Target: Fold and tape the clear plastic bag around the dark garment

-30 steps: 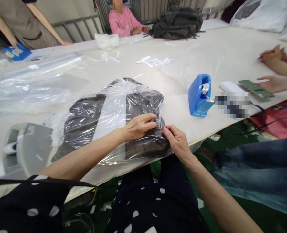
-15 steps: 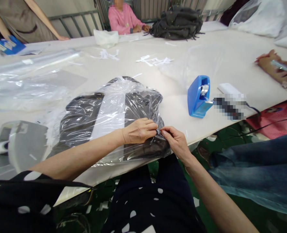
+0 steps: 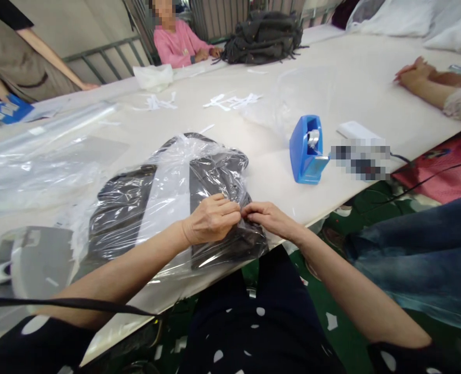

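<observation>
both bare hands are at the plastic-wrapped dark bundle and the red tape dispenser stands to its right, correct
Wrong colour: the head view shows a blue plastic tape dispenser; the left hand and right hand are at the plastic-wrapped dark bundle.

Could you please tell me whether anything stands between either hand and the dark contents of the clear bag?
Only the film of the clear bag does: the left hand and right hand touch its right side, over the dark contents. The blue tape dispenser stands apart.
</observation>
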Demonstrator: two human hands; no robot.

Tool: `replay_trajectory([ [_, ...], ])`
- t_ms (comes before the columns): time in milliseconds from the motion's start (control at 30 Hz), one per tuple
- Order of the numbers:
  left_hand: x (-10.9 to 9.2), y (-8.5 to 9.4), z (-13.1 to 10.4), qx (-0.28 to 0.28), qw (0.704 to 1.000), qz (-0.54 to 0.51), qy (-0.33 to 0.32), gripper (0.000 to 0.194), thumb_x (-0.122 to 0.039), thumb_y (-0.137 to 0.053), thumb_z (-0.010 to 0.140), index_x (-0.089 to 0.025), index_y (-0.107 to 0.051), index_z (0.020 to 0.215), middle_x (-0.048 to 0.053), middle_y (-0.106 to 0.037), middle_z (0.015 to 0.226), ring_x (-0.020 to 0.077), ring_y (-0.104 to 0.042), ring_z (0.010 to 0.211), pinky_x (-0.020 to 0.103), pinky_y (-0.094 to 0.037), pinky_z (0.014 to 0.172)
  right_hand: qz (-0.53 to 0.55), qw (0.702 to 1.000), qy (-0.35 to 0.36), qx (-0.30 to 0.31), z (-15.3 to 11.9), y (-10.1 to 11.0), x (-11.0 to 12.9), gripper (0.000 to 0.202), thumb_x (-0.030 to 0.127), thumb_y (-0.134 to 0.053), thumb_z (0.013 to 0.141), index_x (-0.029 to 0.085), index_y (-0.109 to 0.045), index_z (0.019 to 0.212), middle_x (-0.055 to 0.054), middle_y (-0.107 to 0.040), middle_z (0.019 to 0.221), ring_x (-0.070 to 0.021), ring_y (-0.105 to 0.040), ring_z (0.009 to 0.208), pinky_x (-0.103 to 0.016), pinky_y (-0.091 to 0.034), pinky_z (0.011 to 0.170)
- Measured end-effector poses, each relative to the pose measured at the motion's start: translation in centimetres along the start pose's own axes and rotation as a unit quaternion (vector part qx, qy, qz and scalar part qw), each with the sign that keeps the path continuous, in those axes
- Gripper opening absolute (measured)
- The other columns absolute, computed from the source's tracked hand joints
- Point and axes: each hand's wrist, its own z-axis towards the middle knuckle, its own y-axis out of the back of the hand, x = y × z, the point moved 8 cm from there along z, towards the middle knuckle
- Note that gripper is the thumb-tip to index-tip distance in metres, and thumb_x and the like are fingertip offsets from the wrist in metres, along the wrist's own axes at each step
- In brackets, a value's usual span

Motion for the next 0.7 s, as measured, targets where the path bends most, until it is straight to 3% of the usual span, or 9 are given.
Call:
replay_trajectory([
  [100, 0.3, 0.5, -0.1, -0.028, 0.999, -0.019, 0.028, 0.016, -0.007, -0.042, 0.079, -0.016, -0.053, 0.071, 0.004, -0.062, 0.077, 0.0109, -0.053, 0.064, 0.025, -0.038, 0.059, 0.008, 0.993, -0.064, -0.098, -1.3, 1.7, -0.4, 0.028, 0.037, -0.046, 0.079, 0.015, -0.062, 0.086, -0.003, -0.060, 0.080, -0.0142, -0.052, 0.074, -0.024, -0.038, 0.064],
  [200, 0.4, 0.0, 0.1, -0.031, 0.998, -0.035, 0.044, 0.017, -0.006, -0.041, 0.078, -0.016, -0.052, 0.070, 0.004, -0.062, 0.076, 0.0109, -0.052, 0.063, 0.024, -0.039, 0.059, 0.001, 0.994, -0.082, -0.073, -1.9, 0.7, 0.0, 0.037, 0.047, -0.046, 0.079, 0.013, -0.061, 0.076, -0.003, -0.057, 0.072, -0.0140, -0.049, 0.069, -0.024, -0.035, 0.061],
  [300, 0.5, -0.7, 0.1, -0.031, 0.997, -0.045, 0.060, 0.017, -0.007, -0.041, 0.078, -0.016, -0.051, 0.067, 0.004, -0.060, 0.074, 0.0109, -0.051, 0.061, 0.023, -0.039, 0.057, 0.061, 0.993, -0.077, -0.059, -1.6, -0.8, 0.1, 0.033, 0.044, -0.053, 0.074, 0.013, -0.060, 0.072, -0.001, -0.054, 0.068, -0.0124, -0.046, 0.066, -0.023, -0.033, 0.059],
  [467, 0.5, -0.7, -0.4, -0.046, 0.993, -0.048, 0.097, 0.018, -0.008, -0.040, 0.079, -0.016, -0.052, 0.068, 0.004, -0.061, 0.076, 0.0108, -0.052, 0.064, 0.023, -0.041, 0.059, 0.223, 0.963, -0.099, -0.116, -1.7, -1.6, -1.1, 0.030, 0.042, -0.061, 0.065, 0.013, -0.054, 0.063, 0.002, -0.046, 0.058, -0.0086, -0.037, 0.056, -0.022, -0.028, 0.053],
  [600, 0.2, 0.0, -0.5, -0.059, 0.994, -0.031, 0.092, 0.016, -0.008, -0.043, 0.078, -0.016, -0.053, 0.068, 0.004, -0.062, 0.076, 0.0108, -0.050, 0.061, 0.024, -0.040, 0.059, 0.201, 0.956, -0.072, -0.202, -2.5, -0.4, -0.7, 0.028, 0.041, -0.058, 0.069, 0.014, -0.053, 0.066, 0.002, -0.046, 0.061, -0.0090, -0.039, 0.059, -0.022, -0.030, 0.054],
  [700, 0.3, 0.3, -0.4, -0.065, 0.993, -0.020, 0.094, 0.017, -0.009, -0.044, 0.079, -0.016, -0.053, 0.067, 0.004, -0.062, 0.077, 0.0111, -0.050, 0.062, 0.024, -0.040, 0.059, 0.175, 0.966, -0.063, -0.178, -2.2, -0.2, -0.1, 0.026, 0.039, -0.059, 0.068, 0.014, -0.053, 0.067, 0.002, -0.048, 0.062, -0.0092, -0.040, 0.059, -0.022, -0.031, 0.054],
])
